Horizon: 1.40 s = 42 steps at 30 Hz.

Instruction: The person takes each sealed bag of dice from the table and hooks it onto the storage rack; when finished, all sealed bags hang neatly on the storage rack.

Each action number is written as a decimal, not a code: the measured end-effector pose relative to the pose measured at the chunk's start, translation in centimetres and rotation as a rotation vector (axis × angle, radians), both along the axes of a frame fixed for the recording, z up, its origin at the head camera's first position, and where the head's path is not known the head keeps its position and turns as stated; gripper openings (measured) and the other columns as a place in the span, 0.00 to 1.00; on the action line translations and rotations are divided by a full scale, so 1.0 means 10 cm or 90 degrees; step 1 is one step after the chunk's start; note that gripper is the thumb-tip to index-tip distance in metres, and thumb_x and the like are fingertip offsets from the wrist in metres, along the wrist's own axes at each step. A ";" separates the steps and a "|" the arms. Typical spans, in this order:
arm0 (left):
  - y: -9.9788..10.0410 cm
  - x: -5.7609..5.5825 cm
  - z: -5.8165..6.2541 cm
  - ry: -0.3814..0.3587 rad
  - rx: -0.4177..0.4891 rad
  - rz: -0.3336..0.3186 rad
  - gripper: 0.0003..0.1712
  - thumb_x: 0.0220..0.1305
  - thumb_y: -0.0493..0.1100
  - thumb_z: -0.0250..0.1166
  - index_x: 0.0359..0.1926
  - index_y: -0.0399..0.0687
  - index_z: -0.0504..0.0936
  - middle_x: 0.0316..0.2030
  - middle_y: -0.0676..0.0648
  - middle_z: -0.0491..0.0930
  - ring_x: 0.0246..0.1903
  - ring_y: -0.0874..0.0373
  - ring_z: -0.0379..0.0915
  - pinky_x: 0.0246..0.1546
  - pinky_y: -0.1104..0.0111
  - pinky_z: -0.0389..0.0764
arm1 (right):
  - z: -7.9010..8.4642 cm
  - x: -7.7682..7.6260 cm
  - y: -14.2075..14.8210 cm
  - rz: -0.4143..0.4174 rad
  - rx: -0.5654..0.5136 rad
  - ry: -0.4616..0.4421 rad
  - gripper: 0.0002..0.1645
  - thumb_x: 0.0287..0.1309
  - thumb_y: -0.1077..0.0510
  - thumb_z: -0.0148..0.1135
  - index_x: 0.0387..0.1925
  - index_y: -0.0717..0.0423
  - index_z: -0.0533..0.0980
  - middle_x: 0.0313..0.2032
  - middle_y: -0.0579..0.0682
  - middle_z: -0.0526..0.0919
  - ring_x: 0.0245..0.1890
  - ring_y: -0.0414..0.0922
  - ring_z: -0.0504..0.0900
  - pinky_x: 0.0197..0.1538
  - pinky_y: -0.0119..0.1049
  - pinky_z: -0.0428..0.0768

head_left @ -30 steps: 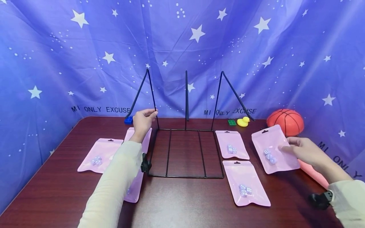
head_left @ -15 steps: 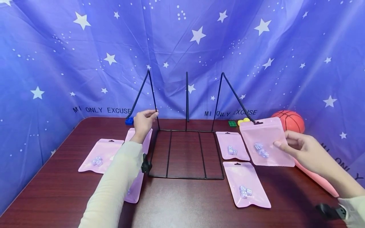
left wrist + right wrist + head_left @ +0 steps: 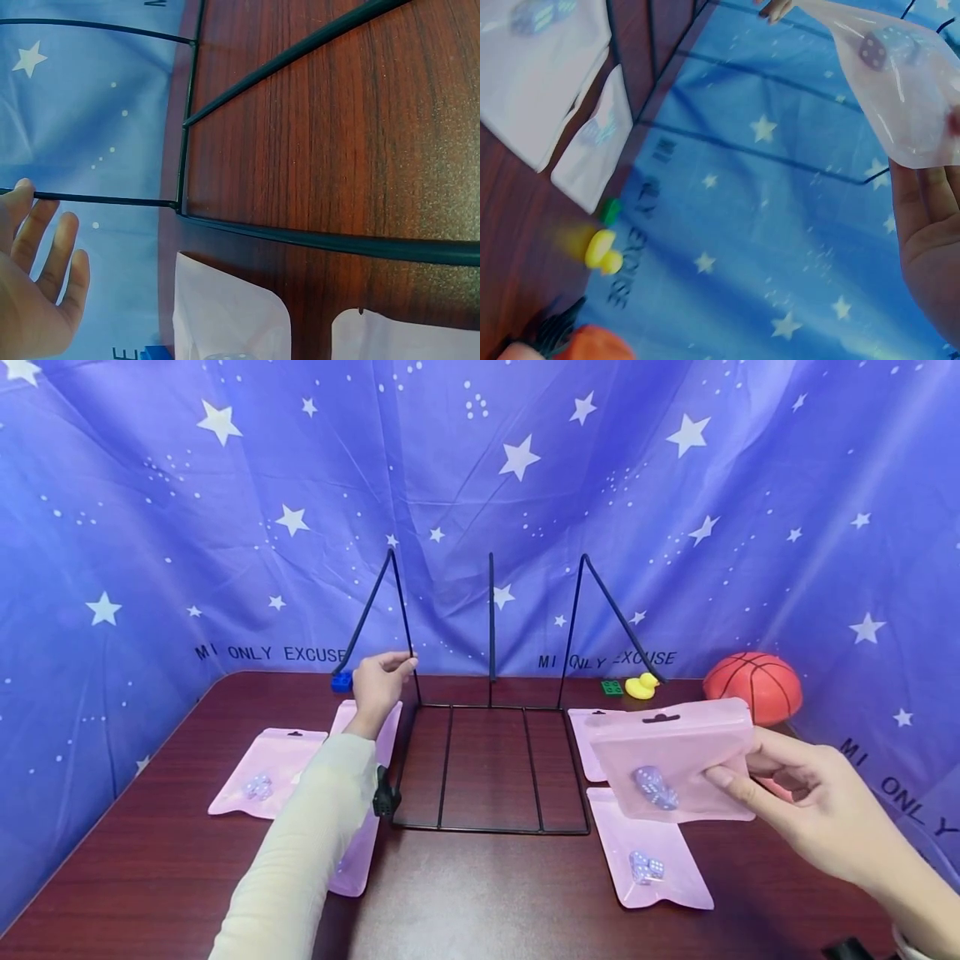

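Note:
A black wire rack (image 3: 491, 618) with three angled prongs stands on the table. My left hand (image 3: 377, 692) pinches its left upright; in the left wrist view the other fingers of this hand (image 3: 49, 277) hang free. On the right, my right hand (image 3: 817, 810) holds a pink pouch (image 3: 697, 756) by its right side, thumb in front. Purple dice (image 3: 655, 787) show through the pouch, which is raised and tilted, its hang hole toward the back. Beneath it lie two more pouches, a near one (image 3: 678, 889) and a partly covered far one (image 3: 585, 747).
Left of the rack lie more pink pouches, one flat (image 3: 281, 752) and others partly behind my left sleeve. Along the back are a blue brick (image 3: 342, 682), a green brick (image 3: 611, 687), a yellow duck (image 3: 641, 686) and a toy basketball (image 3: 753, 687). A starry curtain (image 3: 480, 485) hangs behind.
My right hand has moved the pouch to the left, first up near the rack's right prong, then lower and closer, with its top tipped. My left hand has stayed on the upright.

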<state>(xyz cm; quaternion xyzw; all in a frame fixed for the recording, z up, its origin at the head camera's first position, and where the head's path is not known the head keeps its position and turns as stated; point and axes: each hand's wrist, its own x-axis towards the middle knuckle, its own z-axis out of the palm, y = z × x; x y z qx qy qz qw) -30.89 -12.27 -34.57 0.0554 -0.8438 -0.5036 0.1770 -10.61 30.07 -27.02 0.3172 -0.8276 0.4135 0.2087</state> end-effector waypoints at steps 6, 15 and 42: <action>-0.02 0.00 0.00 0.000 -0.004 -0.001 0.14 0.69 0.45 0.68 0.52 0.45 0.89 0.44 0.42 0.88 0.43 0.47 0.87 0.49 0.58 0.79 | 0.05 0.07 -0.11 -0.037 -0.042 -0.022 0.28 0.48 0.83 0.64 0.48 0.58 0.83 0.31 0.43 0.89 0.23 0.35 0.80 0.23 0.28 0.70; -0.02 0.00 -0.01 -0.001 0.002 -0.005 0.14 0.69 0.45 0.69 0.52 0.45 0.89 0.44 0.42 0.88 0.43 0.46 0.87 0.48 0.58 0.79 | 0.09 -0.02 -0.17 -0.087 -0.038 -0.073 0.19 0.57 0.78 0.63 0.44 0.56 0.83 0.25 0.44 0.86 0.20 0.39 0.77 0.24 0.33 0.69; 0.00 0.02 0.02 -0.005 0.004 -0.005 0.15 0.69 0.45 0.69 0.53 0.45 0.88 0.45 0.41 0.88 0.44 0.46 0.86 0.48 0.58 0.79 | 0.10 -0.55 -0.38 -0.120 -0.156 -0.160 0.04 0.68 0.64 0.64 0.37 0.60 0.82 0.27 0.37 0.84 0.26 0.34 0.73 0.30 0.28 0.69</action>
